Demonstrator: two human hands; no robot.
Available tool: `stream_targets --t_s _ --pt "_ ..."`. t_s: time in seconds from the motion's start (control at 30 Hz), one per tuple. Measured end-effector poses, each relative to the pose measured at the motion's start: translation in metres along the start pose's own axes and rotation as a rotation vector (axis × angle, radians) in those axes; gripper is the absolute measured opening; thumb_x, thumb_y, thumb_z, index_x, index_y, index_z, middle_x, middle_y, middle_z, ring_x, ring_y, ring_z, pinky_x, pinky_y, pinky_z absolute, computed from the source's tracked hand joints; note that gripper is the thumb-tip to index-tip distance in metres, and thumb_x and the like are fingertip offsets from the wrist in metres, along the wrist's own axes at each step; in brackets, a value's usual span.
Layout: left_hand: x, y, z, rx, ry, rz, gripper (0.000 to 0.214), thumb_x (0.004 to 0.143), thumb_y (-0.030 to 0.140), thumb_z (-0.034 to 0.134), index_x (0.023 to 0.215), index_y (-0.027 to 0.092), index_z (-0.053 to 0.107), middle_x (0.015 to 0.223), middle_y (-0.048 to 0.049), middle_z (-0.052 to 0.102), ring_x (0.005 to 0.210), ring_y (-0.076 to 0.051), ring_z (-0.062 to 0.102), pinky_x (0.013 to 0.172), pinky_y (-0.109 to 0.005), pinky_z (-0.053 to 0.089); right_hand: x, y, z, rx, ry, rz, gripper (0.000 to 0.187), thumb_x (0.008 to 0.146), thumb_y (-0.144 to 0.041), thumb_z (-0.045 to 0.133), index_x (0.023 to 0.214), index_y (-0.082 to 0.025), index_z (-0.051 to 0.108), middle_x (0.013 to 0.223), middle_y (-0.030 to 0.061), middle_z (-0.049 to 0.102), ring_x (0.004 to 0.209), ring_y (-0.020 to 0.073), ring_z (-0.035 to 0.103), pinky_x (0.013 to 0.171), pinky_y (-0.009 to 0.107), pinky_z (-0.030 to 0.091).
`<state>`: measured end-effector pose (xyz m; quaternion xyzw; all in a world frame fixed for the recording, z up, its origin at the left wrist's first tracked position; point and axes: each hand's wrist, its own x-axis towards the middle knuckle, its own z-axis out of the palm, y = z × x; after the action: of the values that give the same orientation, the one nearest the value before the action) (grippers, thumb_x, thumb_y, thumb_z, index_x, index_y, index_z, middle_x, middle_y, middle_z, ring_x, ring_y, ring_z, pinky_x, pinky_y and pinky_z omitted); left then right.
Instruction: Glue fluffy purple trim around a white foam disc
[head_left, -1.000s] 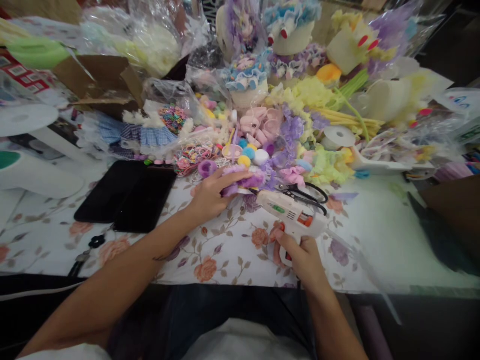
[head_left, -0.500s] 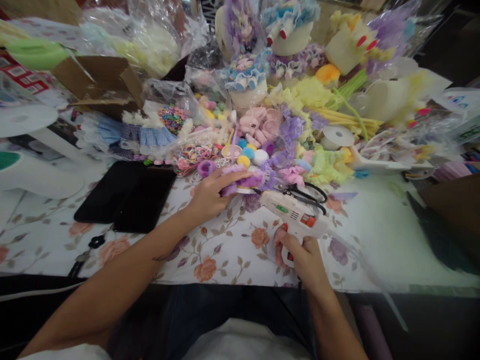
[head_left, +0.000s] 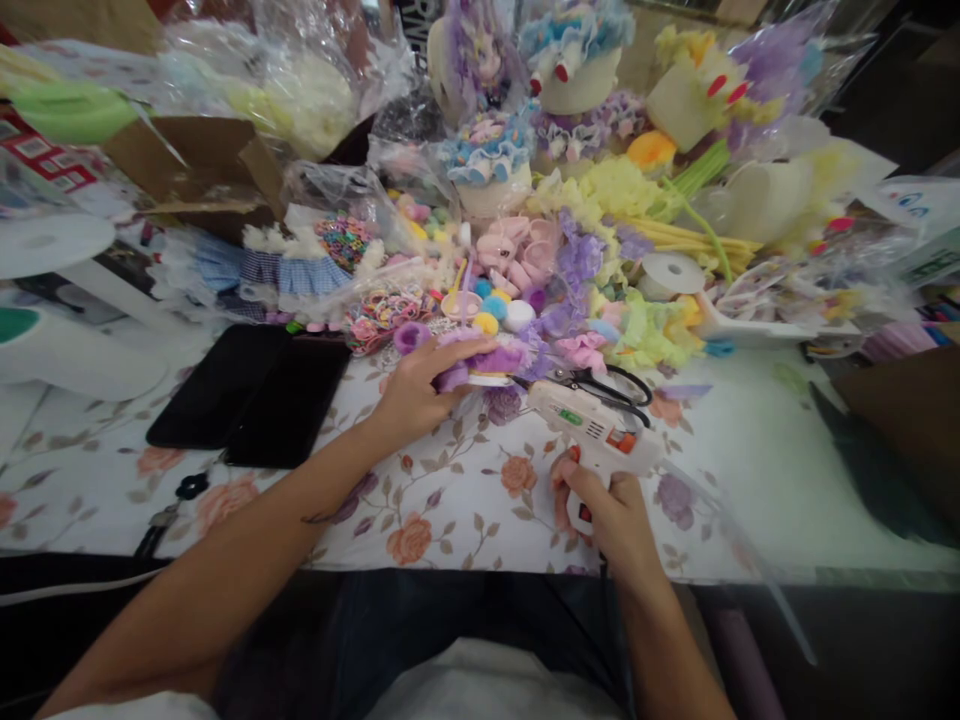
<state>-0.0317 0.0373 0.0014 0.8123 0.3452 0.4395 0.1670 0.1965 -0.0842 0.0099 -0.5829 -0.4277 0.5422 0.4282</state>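
My right hand (head_left: 604,500) is wrapped round the handle of a white hot glue gun (head_left: 592,425), fingers by its orange trigger. A clear glue stick (head_left: 739,530) sticks out of the gun's back end and slants down to the right. The nozzle points left, close to a fluffy purple piece (head_left: 504,357) with a pale, flat, round edge underneath. My left hand (head_left: 420,390) grips this piece from the left, fingers laid over its top. Black-handled scissors (head_left: 611,385) lie just behind the glue gun.
Two black phones (head_left: 289,400) lie on the floral tablecloth (head_left: 442,500) to the left. Pompoms (head_left: 495,305), a heap of hair ties (head_left: 386,310), pink plastic parts (head_left: 514,250) and yellow ruffled fabric (head_left: 615,190) crowd the back. A cardboard box (head_left: 195,165) stands at back left.
The glue gun and my right hand have shifted slightly to the right, drawing the nozzle a little away from the purple piece. My left hand stays almost where it was.
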Motion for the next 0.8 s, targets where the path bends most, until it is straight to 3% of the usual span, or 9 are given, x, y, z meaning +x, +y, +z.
stream_targets --t_s 0.2,0.5,0.8 --pt "0.0003 0.0008 -0.0002 -0.024 0.0 0.002 0.041 0.087 0.032 0.069 0.127 0.026 0.064 0.127 -0.0054 0.07 0.115 -0.022 0.066 0.1 -0.038 0.052 -0.0006 -0.0013 -0.0019 0.093 -0.075 -0.054 0.027 0.084 -0.042 0.06 0.086 -0.015 0.065 0.043 -0.0039 0.056 0.032 0.0075 0.039 0.032 0.018 0.03" --pt "0.0011 0.0048 0.0002 -0.033 -0.027 -0.045 0.04 0.088 0.038 0.067 0.127 0.031 0.064 0.128 -0.0035 0.07 0.116 -0.023 0.066 0.103 -0.04 0.051 0.0012 -0.0036 0.0001 0.012 -0.078 -0.054 0.031 0.086 -0.043 0.057 0.072 -0.016 0.063 0.041 -0.0025 0.056 0.033 0.0076 0.04 0.036 0.019 0.033" --pt "0.0007 0.0033 0.0005 -0.042 0.001 -0.023 0.04 0.087 0.035 0.069 0.126 0.025 0.065 0.127 -0.0052 0.07 0.116 -0.022 0.066 0.103 -0.036 0.05 0.002 -0.0002 0.0005 0.043 -0.023 -0.013 0.032 0.083 -0.045 0.059 0.067 -0.017 0.061 0.039 -0.0016 0.055 0.032 0.0086 0.039 0.034 0.02 0.031"
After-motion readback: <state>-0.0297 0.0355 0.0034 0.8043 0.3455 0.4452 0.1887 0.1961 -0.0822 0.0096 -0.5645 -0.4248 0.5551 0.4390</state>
